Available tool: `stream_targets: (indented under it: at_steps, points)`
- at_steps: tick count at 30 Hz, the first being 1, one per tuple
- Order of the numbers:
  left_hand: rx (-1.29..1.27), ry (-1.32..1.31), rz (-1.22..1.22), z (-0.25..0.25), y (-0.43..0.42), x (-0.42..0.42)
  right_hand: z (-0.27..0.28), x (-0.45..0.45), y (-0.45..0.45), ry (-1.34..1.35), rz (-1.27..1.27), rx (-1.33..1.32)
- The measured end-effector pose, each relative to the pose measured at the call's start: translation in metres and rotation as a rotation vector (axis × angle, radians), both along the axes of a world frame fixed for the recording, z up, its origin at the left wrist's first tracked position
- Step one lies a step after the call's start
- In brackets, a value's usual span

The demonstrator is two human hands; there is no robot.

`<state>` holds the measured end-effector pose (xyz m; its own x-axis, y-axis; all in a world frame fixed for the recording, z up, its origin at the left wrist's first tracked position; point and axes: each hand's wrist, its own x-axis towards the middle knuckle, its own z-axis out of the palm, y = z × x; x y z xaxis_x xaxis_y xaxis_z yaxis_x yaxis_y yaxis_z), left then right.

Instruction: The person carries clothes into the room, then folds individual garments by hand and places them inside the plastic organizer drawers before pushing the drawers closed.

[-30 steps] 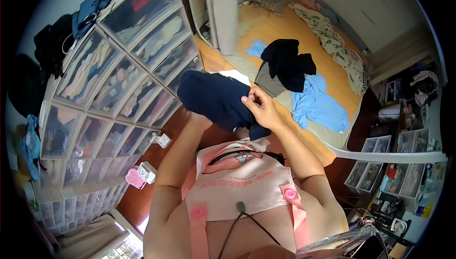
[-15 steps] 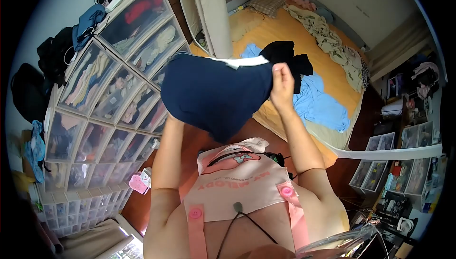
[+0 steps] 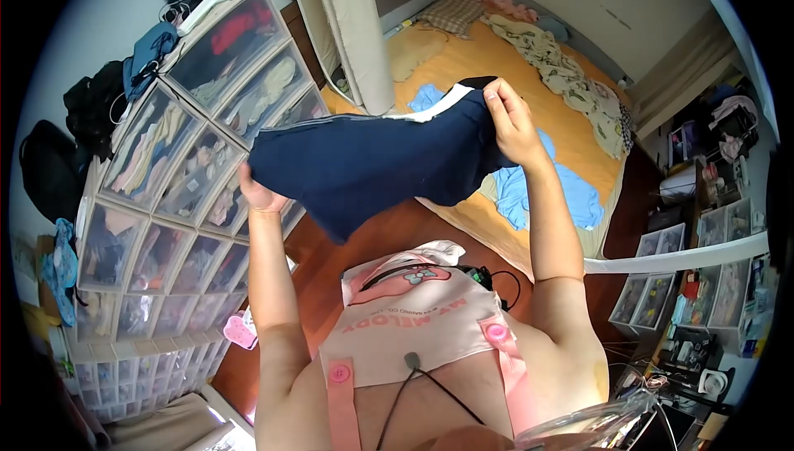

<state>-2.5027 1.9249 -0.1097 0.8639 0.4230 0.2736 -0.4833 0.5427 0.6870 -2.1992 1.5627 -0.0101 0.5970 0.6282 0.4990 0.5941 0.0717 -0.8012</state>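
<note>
gripping cloth (image 3: pixel 372 165) at both ends, with left hand (image 3: pixel 262 192) near nine o'clock and right hand (image 3: pixel 514 126) near three, stretched lengthwise between them, tilting up toward three

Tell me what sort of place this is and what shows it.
Most likely a bedroom in a home: there is an orange-covered bed, a checked pillow at its far end, and stacked clear-fronted drawers with clothes showing through.

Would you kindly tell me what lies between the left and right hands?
The head view shows a navy garment spanning left hand to right hand.
</note>
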Motion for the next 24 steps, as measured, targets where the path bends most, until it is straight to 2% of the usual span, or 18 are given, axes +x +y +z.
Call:
stream_targets:
  at_steps: [1,2,5,6,7,9,11,13,14,16,21,23,24]
  points:
    - [0.106,0.042,0.018,-0.005,0.002,0.001,0.001,-0.001,-0.001,-0.011,0.001,-0.015]
    - [0.173,0.169,0.165,-0.013,0.001,0.003,0.001,-0.002,-0.001,-0.021,-0.009,-0.016]
    - [0.156,0.520,0.319,0.007,0.002,0.006,0.009,0.002,-0.008,-0.146,-0.098,-0.147]
    - [0.129,0.539,0.380,0.017,-0.001,0.005,0.010,0.004,-0.010,-0.206,-0.127,-0.152]
    - [0.097,0.227,0.380,0.006,0.005,0.011,0.012,0.005,-0.014,-0.208,-0.136,-0.173]
    - [0.074,0.179,0.462,0.006,0.018,-0.001,0.022,0.008,-0.023,-0.212,-0.157,-0.212]
    - [0.123,0.124,0.464,0.002,0.028,-0.015,0.011,0.032,-0.032,-0.105,-0.047,-0.308]
    - [0.266,-0.127,0.166,-0.005,0.048,-0.025,0.002,0.042,-0.032,-0.112,0.087,-0.344]
    - [0.444,0.010,0.259,-0.007,0.055,-0.032,0.003,0.042,-0.032,-0.088,0.070,-0.414]
    - [0.449,0.155,0.365,0.002,0.052,-0.041,0.015,0.035,-0.031,-0.045,0.037,-0.552]
    - [0.646,0.538,0.493,0.052,0.025,-0.058,0.031,0.019,-0.024,-0.032,0.210,-0.339]
    - [0.739,0.476,0.487,0.044,0.015,-0.037,0.031,0.008,-0.012,-0.112,0.317,-0.259]
    - [1.062,0.466,0.533,0.053,-0.009,-0.012,0.035,-0.001,-0.004,-0.126,0.378,-0.279]
